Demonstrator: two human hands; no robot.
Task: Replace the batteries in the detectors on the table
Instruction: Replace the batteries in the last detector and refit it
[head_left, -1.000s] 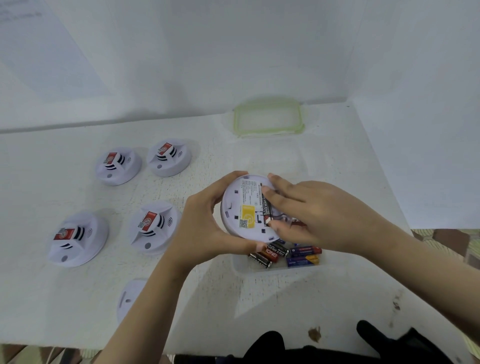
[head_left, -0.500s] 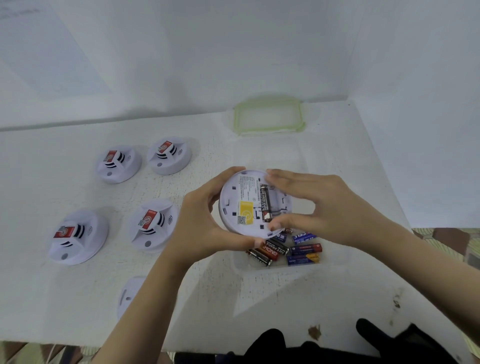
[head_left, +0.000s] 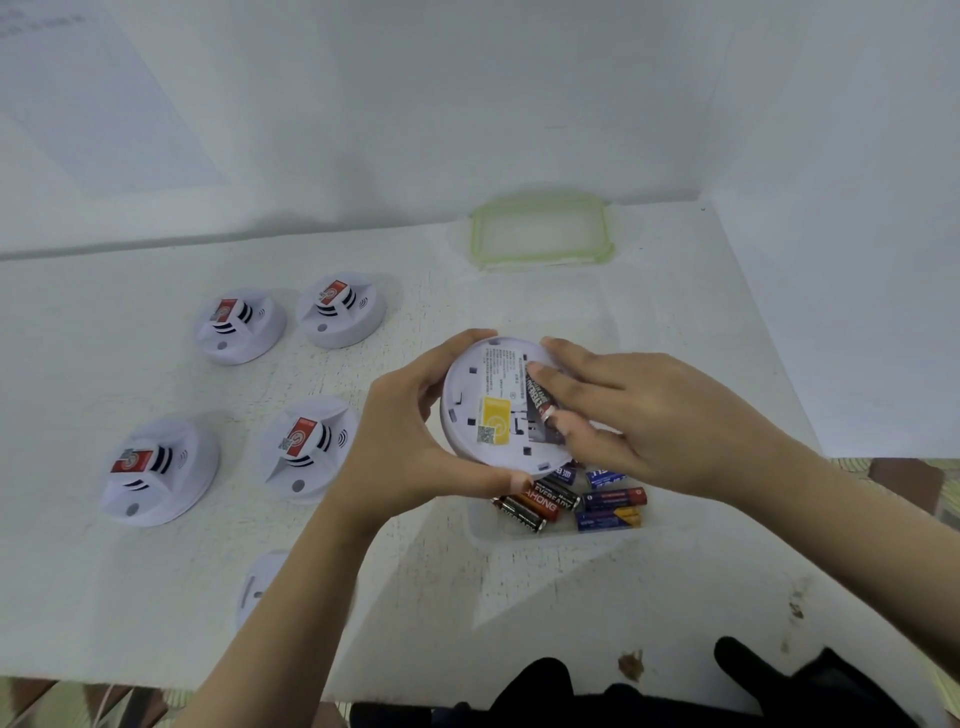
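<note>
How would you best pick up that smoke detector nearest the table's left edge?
Probably by the wide round base of the near-left detector, coming straight down from above with fingers on opposite sides of its rim. It lies flat with its raised centre up, and that centre is narrower and slotted, so it likely offers less to hold.

Bright, even, cool-white light is spread over a washed-out scene, soft grey shadows are thrown across the near part of the table (head_left: 701, 322), straight edges are bowed by the wide lens, and fine detail is softened.
</note>
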